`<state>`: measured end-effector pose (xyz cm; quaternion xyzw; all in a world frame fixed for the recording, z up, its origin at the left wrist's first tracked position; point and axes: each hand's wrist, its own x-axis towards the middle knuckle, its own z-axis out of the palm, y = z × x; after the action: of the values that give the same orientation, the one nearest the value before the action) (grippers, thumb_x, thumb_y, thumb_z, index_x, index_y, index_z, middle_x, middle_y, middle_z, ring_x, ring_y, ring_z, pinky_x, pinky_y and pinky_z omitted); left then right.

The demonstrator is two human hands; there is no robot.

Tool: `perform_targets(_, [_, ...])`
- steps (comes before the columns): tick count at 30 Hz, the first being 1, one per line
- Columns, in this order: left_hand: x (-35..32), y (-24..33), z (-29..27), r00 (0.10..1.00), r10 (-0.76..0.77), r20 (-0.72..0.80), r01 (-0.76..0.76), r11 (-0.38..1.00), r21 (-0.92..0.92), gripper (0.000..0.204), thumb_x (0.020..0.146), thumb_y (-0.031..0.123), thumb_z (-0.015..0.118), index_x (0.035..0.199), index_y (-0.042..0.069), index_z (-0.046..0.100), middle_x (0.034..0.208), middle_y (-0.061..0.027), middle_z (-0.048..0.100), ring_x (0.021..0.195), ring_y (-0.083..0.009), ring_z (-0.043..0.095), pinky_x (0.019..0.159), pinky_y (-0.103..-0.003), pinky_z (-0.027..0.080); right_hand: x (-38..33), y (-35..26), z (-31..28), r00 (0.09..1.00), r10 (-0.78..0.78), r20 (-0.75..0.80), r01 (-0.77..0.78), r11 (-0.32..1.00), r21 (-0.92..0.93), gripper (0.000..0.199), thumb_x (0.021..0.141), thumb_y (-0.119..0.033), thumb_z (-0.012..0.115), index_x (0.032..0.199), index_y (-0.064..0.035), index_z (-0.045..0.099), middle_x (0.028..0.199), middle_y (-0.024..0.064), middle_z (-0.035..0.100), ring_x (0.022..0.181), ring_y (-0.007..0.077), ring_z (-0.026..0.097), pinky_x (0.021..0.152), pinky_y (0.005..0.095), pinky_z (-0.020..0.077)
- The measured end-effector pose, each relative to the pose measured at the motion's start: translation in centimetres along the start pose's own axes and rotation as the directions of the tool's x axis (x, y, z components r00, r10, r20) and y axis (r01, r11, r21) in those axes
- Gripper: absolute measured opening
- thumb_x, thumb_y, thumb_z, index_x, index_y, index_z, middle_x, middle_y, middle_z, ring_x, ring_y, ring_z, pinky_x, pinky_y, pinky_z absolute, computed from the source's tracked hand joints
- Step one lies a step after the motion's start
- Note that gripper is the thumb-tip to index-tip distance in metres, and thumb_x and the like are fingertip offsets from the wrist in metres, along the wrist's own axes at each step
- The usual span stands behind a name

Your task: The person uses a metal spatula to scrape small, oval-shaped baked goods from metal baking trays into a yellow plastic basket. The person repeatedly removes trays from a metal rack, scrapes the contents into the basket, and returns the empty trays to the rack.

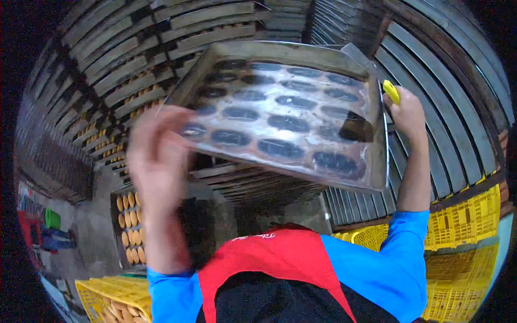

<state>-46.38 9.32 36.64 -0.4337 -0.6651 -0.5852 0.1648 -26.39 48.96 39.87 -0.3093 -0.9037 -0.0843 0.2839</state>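
Note:
A large metal baking tray (377, 161) is tilted up in front of me, its sheet covered with several dark oval bake marks and nothing lying on it. My left hand (156, 148) is blurred at the tray's lower left corner, overlapping its edge; its grip is unclear. My right hand (406, 113) is raised at the tray's upper right corner, closed on a yellow-handled scraper (391, 91). The scraper's metal blade reaches over the tray's top right rim.
Racks of stacked metal trays (134, 81) curve around the back, some holding golden baked pieces. A tray of oval baked pieces (129, 226) lies low on the left. Yellow plastic crates stand at the right (463, 215) and bottom left (107, 293). A green cup (52, 218) sits far left.

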Motion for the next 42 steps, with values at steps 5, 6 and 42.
perform_targets(5, [0.6, -16.2, -11.9, 0.749, -0.655, -0.103, 0.659, 0.718, 0.226, 0.057, 0.093, 0.046, 0.046, 0.123, -0.002, 0.05, 0.119, -0.0104, 0.056, 0.113, -0.0194, 0.048, 0.099, -0.031, 0.032, 0.0, -0.6, 1.1, 0.985, 0.055, 0.164, -0.135, 0.837, 0.53, 0.028, 0.081, -0.025, 0.063, 0.089, 0.0012, 0.063, 0.066, 0.0187, 0.06, 0.057, 0.026, 0.059, 0.056, 0.0376, 0.0439])
perform_targets(6, [0.2, -17.2, -10.4, 0.793, -0.602, -0.091, 0.599, 0.746, 0.289, 0.054, 0.093, 0.045, 0.047, 0.121, -0.002, 0.052, 0.114, -0.0085, 0.057, 0.107, -0.0181, 0.05, 0.092, -0.03, 0.037, 0.4, -0.1, 1.7, 0.981, 0.071, 0.179, -0.16, 0.82, 0.55, 0.027, 0.081, -0.025, 0.063, 0.089, 0.0014, 0.063, 0.066, 0.018, 0.06, 0.056, 0.0239, 0.058, 0.055, 0.0367, 0.0436])
perform_targets(42, [-5.7, -6.7, -4.2, 0.789, -0.607, -0.095, 0.602, 0.795, -0.076, 0.063, 0.095, 0.053, 0.034, 0.125, 0.0, 0.047, 0.117, -0.0107, 0.055, 0.107, -0.0197, 0.051, 0.093, -0.034, 0.037, -5.4, 5.4, 2.4, 0.981, 0.068, 0.183, -0.166, 0.782, 0.601, 0.033, 0.075, -0.023, 0.073, 0.098, -0.002, 0.062, 0.074, 0.0029, 0.061, 0.066, 0.013, 0.054, 0.063, 0.0288, 0.0448])
